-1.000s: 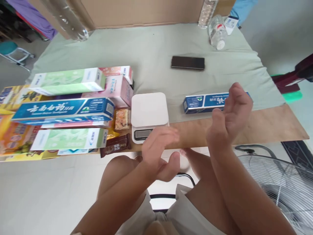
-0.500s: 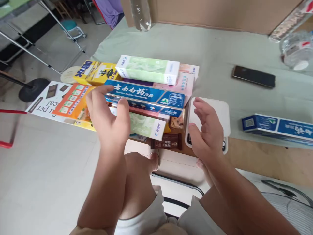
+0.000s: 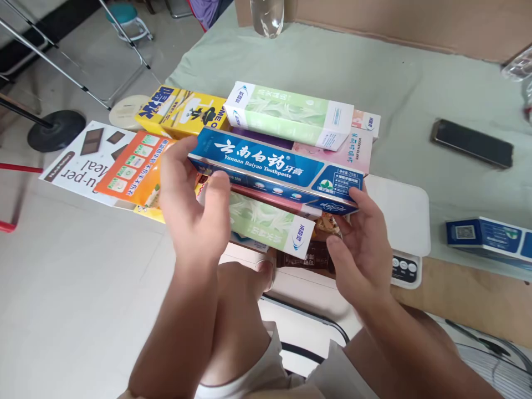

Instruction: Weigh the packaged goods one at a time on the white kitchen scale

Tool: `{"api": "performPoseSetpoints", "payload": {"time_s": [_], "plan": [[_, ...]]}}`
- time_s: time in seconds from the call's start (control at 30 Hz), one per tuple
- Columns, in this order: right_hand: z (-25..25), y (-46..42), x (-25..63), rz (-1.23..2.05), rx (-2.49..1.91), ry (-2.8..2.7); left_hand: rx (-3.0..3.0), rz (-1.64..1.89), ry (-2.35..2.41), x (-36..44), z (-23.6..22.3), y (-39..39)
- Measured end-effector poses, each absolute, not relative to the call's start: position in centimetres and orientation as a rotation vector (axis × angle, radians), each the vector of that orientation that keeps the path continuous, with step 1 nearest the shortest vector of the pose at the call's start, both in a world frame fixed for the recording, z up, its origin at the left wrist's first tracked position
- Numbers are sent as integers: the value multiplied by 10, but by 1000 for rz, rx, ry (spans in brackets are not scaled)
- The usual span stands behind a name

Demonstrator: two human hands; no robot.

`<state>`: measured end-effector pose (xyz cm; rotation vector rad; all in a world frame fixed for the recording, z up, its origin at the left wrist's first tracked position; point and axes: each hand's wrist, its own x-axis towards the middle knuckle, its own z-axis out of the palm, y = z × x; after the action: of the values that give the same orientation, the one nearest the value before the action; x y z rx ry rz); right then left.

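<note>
A long blue toothpaste box (image 3: 266, 166) lies across the pile of packages, held between both hands at its ends. My left hand (image 3: 191, 210) curls round the left end, its fingers at the far corner and its thumb by the front side. At the right end, fingertips of my right hand (image 3: 366, 249) press on the corner and reach below it, while the thumb stands apart. Just in front is a light green toothpaste box (image 3: 270, 221), and another green-and-white box (image 3: 291, 113) sits behind. Near my right thumb lies a dark brown wrapped bar (image 3: 305, 256), partly covered.
Right of the pile sits a white kitchen scale (image 3: 401, 219). Farther right are a black phone (image 3: 474, 143) and another blue toothpaste box (image 3: 494, 241). Yellow carton (image 3: 183, 111), orange packet (image 3: 133, 169) and white package (image 3: 78, 160) lie left. A clear bottle (image 3: 267, 16) stands behind.
My right hand has moved from above the scale to the blue box's right end. My left hand has closed in on its left end. The view has shifted closer.
</note>
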<state>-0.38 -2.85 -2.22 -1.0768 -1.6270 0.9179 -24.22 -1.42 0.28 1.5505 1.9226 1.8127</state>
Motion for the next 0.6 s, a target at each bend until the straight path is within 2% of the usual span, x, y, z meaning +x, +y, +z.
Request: {"api": "performPoseSetpoints", "payload": {"time_s": [0.13, 0.27, 0.43, 0.6], "plan": [[-18, -32, 0, 895, -993, -1515, 1611, 2098, 1626, -223, 5, -19], [-17, -20, 35, 734, -1020, -1343, 1609, 2219, 1600, -174, 8, -38], [-31, 24, 101, 608, -1078, -1185, 1820, 1806, 1418, -99, 4, -69], [-38, 57, 128, 689, -1171, -1070, 1961, 1602, 1312, -56, -17, -85]]}}
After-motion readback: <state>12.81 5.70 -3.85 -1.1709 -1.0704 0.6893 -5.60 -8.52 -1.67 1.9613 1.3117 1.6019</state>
